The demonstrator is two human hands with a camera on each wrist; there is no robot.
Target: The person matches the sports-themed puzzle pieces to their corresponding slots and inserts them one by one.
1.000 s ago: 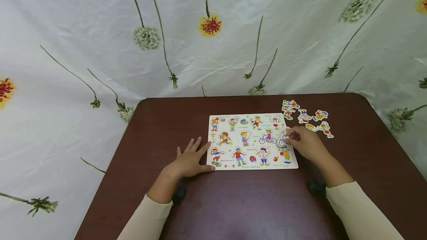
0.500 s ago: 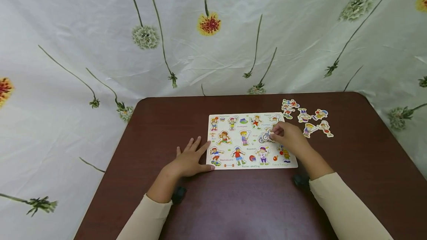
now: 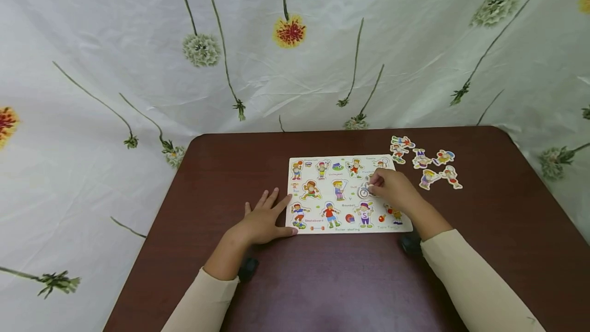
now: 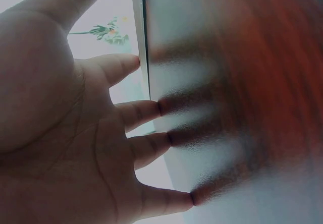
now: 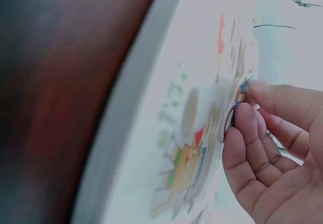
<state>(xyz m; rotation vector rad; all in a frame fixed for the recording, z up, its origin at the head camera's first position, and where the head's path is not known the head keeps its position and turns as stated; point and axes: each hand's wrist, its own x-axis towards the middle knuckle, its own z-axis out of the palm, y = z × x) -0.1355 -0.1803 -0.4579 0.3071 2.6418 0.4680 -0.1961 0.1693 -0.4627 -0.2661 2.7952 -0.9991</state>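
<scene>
A white puzzle board [image 3: 322,193] printed with children playing sports lies on the brown table. My left hand [image 3: 264,221] rests spread beside the board's left edge, thumb and forefinger at its rim; in the left wrist view the fingertips [image 4: 164,139] touch the tabletop. My right hand [image 3: 396,188] is over the board's right part. Its thumb and fingers pinch a cyclist puzzle piece [image 3: 363,190], mostly hidden by the fingers. In the right wrist view the pinched piece [image 5: 237,103] stands close to the board's face, over the cyclist picture's place.
Several loose puzzle pieces [image 3: 421,159] lie on the table beyond the board's upper right corner, some touching or overlapping. A flowered cloth [image 3: 313,81] hangs behind the table's far edge [image 3: 258,135].
My right hand has carried the cyclist piece leftward from the board's right edge to the cyclist picture's place. My left hand has stayed at the left edge.
</scene>
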